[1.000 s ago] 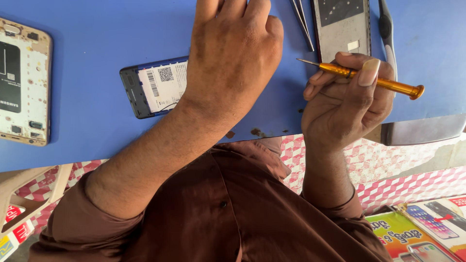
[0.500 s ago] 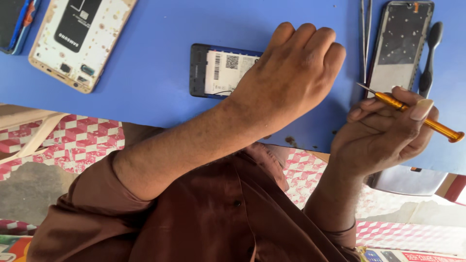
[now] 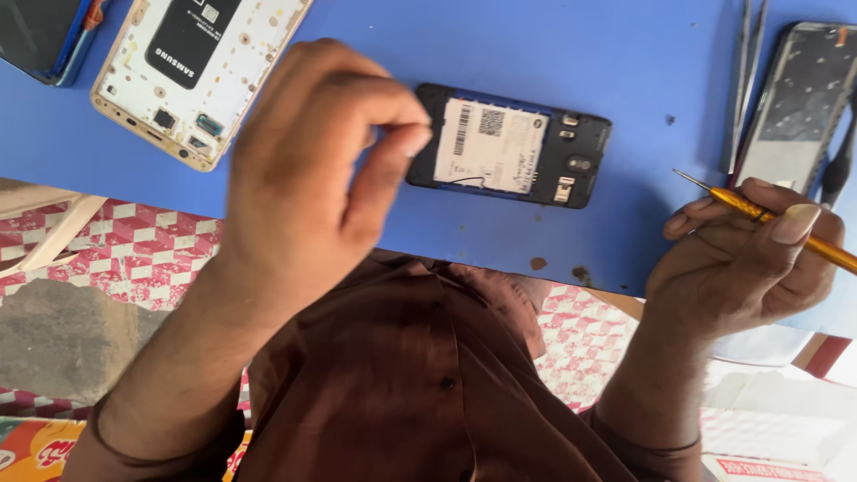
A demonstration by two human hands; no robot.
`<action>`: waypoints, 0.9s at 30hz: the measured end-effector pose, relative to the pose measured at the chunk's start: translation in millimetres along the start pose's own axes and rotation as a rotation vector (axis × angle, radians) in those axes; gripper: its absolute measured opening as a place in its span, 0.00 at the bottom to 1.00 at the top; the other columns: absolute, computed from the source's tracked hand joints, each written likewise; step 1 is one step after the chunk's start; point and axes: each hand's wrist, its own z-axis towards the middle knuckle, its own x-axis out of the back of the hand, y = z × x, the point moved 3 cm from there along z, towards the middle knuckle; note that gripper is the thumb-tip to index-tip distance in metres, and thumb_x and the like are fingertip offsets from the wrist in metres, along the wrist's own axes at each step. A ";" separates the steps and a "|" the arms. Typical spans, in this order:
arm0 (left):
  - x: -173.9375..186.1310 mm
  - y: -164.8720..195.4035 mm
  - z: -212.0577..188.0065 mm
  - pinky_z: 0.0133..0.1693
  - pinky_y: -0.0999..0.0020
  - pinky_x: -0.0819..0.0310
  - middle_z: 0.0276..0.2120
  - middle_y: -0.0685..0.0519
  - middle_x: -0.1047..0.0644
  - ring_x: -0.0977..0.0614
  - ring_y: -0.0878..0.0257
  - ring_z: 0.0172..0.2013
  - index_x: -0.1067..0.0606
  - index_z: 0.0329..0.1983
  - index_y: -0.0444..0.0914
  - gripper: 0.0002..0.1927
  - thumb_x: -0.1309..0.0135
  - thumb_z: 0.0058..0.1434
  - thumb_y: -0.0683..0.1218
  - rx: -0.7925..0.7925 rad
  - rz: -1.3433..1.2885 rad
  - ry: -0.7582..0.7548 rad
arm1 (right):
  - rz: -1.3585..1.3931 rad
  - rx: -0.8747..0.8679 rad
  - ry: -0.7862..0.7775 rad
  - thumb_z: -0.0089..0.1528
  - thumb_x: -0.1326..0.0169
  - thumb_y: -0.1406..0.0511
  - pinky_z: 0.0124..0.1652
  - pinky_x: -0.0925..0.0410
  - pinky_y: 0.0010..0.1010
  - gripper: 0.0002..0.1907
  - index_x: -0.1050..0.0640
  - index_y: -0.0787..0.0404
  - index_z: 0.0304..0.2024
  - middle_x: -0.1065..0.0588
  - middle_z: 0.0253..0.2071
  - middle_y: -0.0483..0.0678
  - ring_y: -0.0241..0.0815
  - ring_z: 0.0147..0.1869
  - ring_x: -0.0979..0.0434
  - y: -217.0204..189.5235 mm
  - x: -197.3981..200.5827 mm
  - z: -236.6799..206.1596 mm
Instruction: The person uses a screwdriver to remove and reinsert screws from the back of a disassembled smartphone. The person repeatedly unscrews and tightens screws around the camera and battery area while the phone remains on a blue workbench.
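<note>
Above the blue surface (image 3: pixel 357 214), the left hand (image 3: pixel 312 178) has lifted off the opened black phone (image 3: pixel 511 145), fingertips pinched on nothing visible, leaving its back exposed, while the right hand (image 3: pixel 745 259) grips a yellow screwdriver (image 3: pixel 768 217).

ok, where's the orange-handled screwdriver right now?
Head view, right edge: the orange-handled metal screwdriver sits in the right hand, just below the dark opened phone on the blue table.
</note>
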 end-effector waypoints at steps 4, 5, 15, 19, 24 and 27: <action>7.0 -23.3 -15.1 0.36 0.71 0.27 0.43 0.49 0.26 0.22 0.61 0.39 0.30 0.45 0.34 0.09 0.41 0.72 0.34 0.035 -0.073 -0.001 | 0.129 -0.071 -0.179 0.82 0.51 0.60 0.28 0.26 0.39 0.21 0.30 0.75 0.46 0.27 0.37 0.63 0.54 0.28 0.24 2.6 1.0 -1.8; 6.7 -27.7 -18.0 0.37 0.70 0.26 0.43 0.49 0.26 0.22 0.61 0.39 0.31 0.45 0.34 0.09 0.40 0.72 0.34 0.034 -0.067 -0.007 | 0.141 -0.088 -0.246 0.82 0.52 0.60 0.29 0.25 0.40 0.21 0.31 0.75 0.46 0.27 0.38 0.62 0.54 0.28 0.23 1.9 1.5 -1.6; -4.9 -45.4 -23.4 0.37 0.69 0.25 0.41 0.52 0.26 0.22 0.60 0.42 0.31 0.44 0.36 0.11 0.39 0.70 0.37 0.013 0.045 -0.059 | 0.060 -0.117 -0.357 0.81 0.58 0.58 0.31 0.24 0.37 0.21 0.31 0.75 0.49 0.27 0.42 0.66 0.52 0.28 0.24 11.0 -3.3 -0.1; -12.6 -48.6 -24.1 0.37 0.71 0.25 0.40 0.53 0.26 0.22 0.61 0.41 0.29 0.41 0.38 0.11 0.36 0.69 0.40 -0.007 0.185 -0.124 | 0.013 -0.126 -0.308 0.83 0.57 0.59 0.32 0.26 0.37 0.21 0.31 0.75 0.49 0.29 0.41 0.64 0.53 0.31 0.24 12.8 -5.0 -4.0; -16.0 -46.8 -22.7 0.36 0.71 0.26 0.39 0.55 0.25 0.23 0.62 0.40 0.28 0.41 0.38 0.11 0.35 0.69 0.41 -0.048 0.291 -0.146 | -0.024 -0.143 -0.295 0.85 0.57 0.60 0.33 0.28 0.35 0.20 0.31 0.75 0.50 0.30 0.41 0.63 0.51 0.32 0.26 11.4 -10.6 -9.2; -15.6 -44.2 -21.0 0.37 0.70 0.25 0.40 0.55 0.25 0.23 0.62 0.41 0.28 0.41 0.38 0.11 0.35 0.68 0.41 -0.037 0.295 -0.160 | -0.006 -0.165 -0.259 0.85 0.57 0.61 0.35 0.28 0.35 0.19 0.31 0.75 0.51 0.30 0.42 0.64 0.52 0.34 0.26 7.9 -14.6 -14.1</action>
